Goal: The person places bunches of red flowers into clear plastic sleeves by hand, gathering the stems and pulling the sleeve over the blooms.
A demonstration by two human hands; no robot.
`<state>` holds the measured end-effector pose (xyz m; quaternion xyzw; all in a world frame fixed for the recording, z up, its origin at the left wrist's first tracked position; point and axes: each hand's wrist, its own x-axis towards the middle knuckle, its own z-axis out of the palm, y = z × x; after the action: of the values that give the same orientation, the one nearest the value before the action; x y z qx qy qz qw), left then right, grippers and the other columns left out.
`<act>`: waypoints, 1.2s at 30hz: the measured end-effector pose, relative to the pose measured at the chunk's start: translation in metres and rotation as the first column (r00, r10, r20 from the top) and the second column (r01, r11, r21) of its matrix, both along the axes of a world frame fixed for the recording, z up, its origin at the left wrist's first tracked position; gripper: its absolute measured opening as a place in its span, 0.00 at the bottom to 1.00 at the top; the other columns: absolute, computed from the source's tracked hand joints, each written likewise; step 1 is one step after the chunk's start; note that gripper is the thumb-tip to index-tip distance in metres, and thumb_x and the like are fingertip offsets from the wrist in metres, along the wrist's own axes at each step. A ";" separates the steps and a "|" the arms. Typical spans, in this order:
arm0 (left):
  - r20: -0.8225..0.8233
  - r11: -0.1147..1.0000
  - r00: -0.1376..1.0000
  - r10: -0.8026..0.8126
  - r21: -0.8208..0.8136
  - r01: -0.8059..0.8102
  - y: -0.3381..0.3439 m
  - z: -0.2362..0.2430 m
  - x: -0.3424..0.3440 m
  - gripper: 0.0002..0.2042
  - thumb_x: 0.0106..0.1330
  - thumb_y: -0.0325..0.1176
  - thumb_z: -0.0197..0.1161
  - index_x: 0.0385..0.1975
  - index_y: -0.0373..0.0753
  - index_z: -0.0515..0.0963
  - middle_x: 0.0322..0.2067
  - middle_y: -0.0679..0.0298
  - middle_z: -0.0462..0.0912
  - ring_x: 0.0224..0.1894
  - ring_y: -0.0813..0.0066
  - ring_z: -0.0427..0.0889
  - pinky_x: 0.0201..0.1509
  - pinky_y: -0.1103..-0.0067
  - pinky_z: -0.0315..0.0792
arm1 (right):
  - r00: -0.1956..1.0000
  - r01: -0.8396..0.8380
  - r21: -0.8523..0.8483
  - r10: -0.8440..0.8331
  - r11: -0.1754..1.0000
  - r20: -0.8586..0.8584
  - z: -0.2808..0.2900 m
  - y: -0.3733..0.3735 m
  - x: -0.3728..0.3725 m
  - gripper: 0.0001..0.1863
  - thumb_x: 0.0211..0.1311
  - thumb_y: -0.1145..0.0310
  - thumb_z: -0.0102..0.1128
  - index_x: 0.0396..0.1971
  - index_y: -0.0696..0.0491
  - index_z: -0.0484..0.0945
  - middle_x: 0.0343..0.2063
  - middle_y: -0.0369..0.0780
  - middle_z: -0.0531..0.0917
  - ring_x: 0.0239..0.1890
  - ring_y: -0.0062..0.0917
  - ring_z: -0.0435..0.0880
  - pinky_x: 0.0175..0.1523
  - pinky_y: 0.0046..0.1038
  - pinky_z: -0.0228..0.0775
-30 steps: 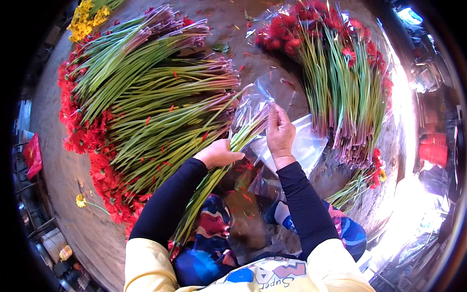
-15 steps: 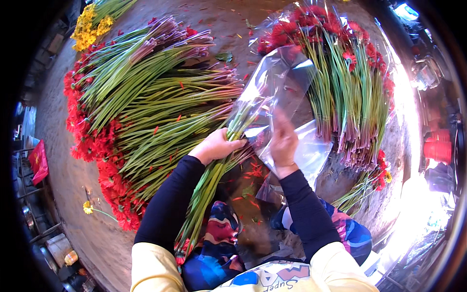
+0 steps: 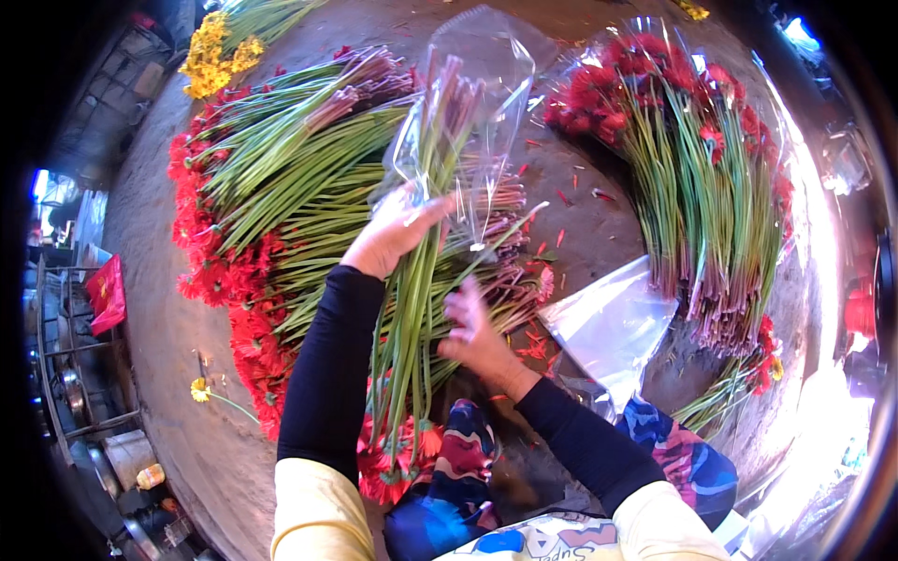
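Note:
My left hand is closed around a bundle of long green stems, with red flower heads at its lower end. A clear plastic sleeve covers the upper, pale-pink stem ends. My right hand is lower and slightly blurred beside the stems, fingers apart and loosely bent. Under and behind the held bundle lies a big pile of red gerberas, stem ends toward the middle. A stack of clear sleeves lies flat to the right.
Wrapped red gerbera bunches lie at right, loose stems below them. Yellow flowers are at top left, a single yellow bloom at lower left. Red petals dot the ground. A metal rack stands at the left edge.
My left hand has moved up with the bundle, and the sleeve now sits higher over the stem ends. My right hand has left the sleeve and dropped down and left.

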<state>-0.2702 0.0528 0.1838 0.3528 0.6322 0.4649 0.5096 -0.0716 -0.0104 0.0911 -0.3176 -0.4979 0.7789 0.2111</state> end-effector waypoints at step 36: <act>-0.579 0.860 0.661 0.478 0.463 -0.217 -0.027 -0.096 0.091 0.09 0.58 0.21 0.57 0.39 0.36 0.72 0.26 0.51 0.75 0.28 0.53 0.78 0.33 0.71 0.71 | 0.957 -0.096 -0.199 0.146 0.975 0.251 0.030 0.084 0.104 0.26 0.57 0.74 0.61 0.56 0.57 0.69 0.41 0.33 0.79 0.41 0.15 0.76 0.48 0.20 0.69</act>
<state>-0.1796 0.0254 0.0881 0.4527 0.7347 0.5001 0.0718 0.0328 0.0737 0.1207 -0.4055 -0.4657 0.7840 0.0643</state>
